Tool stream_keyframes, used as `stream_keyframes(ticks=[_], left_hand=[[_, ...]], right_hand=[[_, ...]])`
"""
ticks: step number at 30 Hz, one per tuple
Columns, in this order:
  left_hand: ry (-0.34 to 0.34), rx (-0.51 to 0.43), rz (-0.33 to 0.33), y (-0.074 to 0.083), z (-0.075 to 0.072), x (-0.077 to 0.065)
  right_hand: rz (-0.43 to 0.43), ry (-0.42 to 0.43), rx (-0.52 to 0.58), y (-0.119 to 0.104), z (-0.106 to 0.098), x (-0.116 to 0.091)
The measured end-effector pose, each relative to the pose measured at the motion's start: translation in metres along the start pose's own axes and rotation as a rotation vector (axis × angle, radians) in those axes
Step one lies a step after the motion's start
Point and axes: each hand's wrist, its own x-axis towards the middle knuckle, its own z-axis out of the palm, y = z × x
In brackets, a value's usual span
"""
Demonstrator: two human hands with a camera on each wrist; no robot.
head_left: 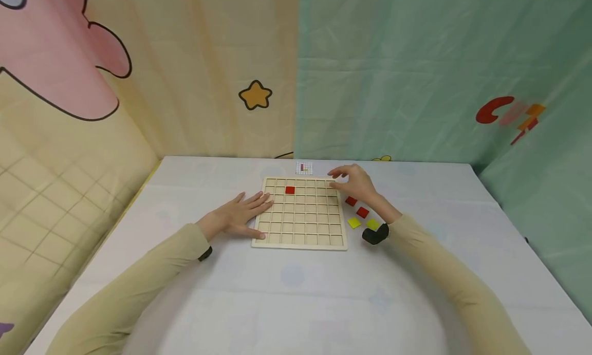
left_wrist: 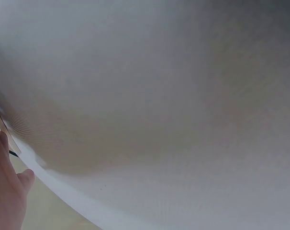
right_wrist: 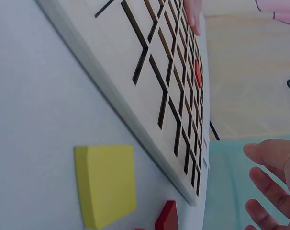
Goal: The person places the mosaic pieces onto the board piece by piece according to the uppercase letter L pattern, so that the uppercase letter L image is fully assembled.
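Note:
A pale wooden grid board [head_left: 299, 246] lies on the table, with one red square tile [head_left: 290, 190] in a cell of its upper left part. My left hand [head_left: 238, 216] rests on the board's left edge, its fingers spread. Over the upper right corner of the board hovers my right hand [head_left: 358, 183], thumb and fingers loosely bent and apart, with nothing seen between them; the right wrist view shows the same fingers [right_wrist: 267, 153]. Beside the board's right edge lie two red tiles [head_left: 363, 212] and two yellow tiles [head_left: 354, 222], below the right hand and wrist.
A small printed card [head_left: 303, 168] with a coloured grid pattern lies behind the board. The white-covered table [head_left: 291, 303] meets patterned curtains [head_left: 370, 77] at the back and sides. A black wrist camera [head_left: 375, 234] hangs under the right forearm, close to a yellow tile.

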Motion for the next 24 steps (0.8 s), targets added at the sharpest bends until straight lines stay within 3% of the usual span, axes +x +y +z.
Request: stream_keyframes(ticks=[15, 24], left_hand=[[-0.001, 0.015, -0.01, 0.0, 0.0, 0.0], [-0.007, 0.023, 0.0, 0.001, -0.002, -0.001]], right_hand=[[0.078, 0.092, -0.029, 0.045, -0.03, -0.031], [0.261, 0.038, 0.002, 0.066, -0.034, -0.049]])
